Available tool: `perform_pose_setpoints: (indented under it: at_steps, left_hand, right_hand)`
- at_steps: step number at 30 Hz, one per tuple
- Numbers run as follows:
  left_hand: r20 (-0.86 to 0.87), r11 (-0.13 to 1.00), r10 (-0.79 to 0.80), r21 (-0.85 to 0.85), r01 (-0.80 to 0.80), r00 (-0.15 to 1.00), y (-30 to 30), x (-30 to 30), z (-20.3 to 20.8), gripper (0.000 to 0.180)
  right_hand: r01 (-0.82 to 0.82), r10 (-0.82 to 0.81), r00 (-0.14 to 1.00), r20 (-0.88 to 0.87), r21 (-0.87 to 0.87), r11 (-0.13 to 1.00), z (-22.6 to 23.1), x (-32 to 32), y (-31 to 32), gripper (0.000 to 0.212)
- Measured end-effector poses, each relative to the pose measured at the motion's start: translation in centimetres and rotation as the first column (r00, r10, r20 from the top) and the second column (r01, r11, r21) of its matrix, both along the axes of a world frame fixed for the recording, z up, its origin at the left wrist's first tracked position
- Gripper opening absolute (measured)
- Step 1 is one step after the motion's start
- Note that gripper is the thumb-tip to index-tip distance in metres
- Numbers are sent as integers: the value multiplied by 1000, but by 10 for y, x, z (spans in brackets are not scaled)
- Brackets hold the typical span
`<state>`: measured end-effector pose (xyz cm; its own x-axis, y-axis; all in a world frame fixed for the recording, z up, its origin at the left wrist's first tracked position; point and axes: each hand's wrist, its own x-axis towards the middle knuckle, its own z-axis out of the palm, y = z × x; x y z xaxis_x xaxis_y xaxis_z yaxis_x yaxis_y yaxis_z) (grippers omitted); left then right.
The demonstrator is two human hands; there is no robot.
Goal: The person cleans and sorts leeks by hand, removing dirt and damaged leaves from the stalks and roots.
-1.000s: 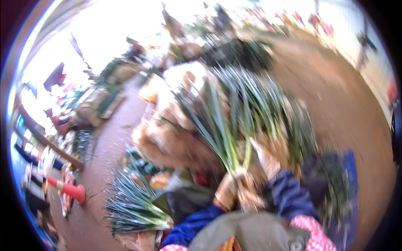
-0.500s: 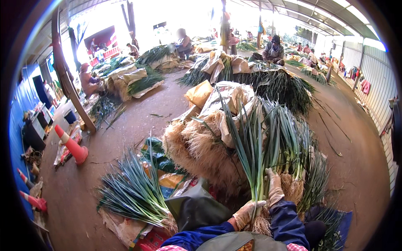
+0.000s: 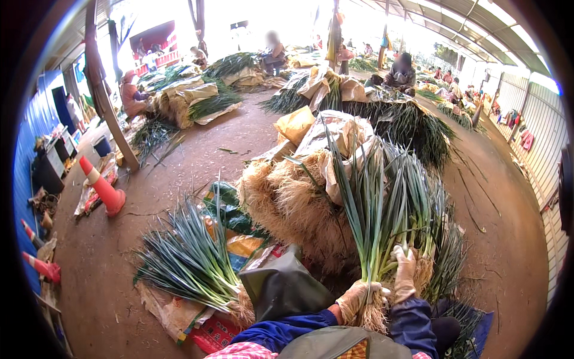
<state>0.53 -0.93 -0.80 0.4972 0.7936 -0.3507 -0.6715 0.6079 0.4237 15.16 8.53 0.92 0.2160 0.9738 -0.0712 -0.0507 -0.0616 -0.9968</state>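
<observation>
Several green onions (image 3: 371,266) rise from the left hand (image 3: 354,299), whose gloved fingers are wrapped around the pale bases just above the roots (image 3: 375,315). The right hand (image 3: 405,273) is just beside them, fingers curled against the stalks of a larger pile (image 3: 412,200); I cannot tell whether it has hold of any. A loose left grip could let a slim stalk slide out, and the long leaves (image 3: 351,206), crowded against the pile, could tangle, bend or tear if tugged.

Another bunch (image 3: 190,261) lies to the left on printed sacks (image 3: 215,336); a shaggy root-ended heap (image 3: 293,197) is in front. Beneath is a brown floor (image 3: 125,269), with a blue sheet (image 3: 483,330) at right. An orange cone (image 3: 104,190), a ribbed wall (image 3: 543,134) and a seated co-worker (image 3: 399,79) appear farther off.
</observation>
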Motion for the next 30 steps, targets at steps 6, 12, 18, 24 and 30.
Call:
perform_pose_setpoints:
  at_steps: [6,12,18,24,30]
  left_hand:
    - [-205,995,-35,84,53,978,8,-2,-7,18]
    - [-31,992,-125,-8,125,992,-8,-4,26,17]
    - [13,988,-137,-66,138,990,2,14,-10,13]
    - [-132,993,-46,-109,31,990,13,-4,-15,14]
    - [-75,996,-94,-14,93,993,4,16,19,13]
  right_hand:
    - [-384,269,651,-709,-2,923,20,16,-91,17]
    - [-352,312,893,-324,-73,933,51,-7,-115,16]
    - [-362,294,796,-529,-28,932,49,5,-125,31]
    - [-545,333,564,-756,-38,838,76,24,-157,20]
    - [-23,-22,982,-185,-238,971,134,210,-216,5]
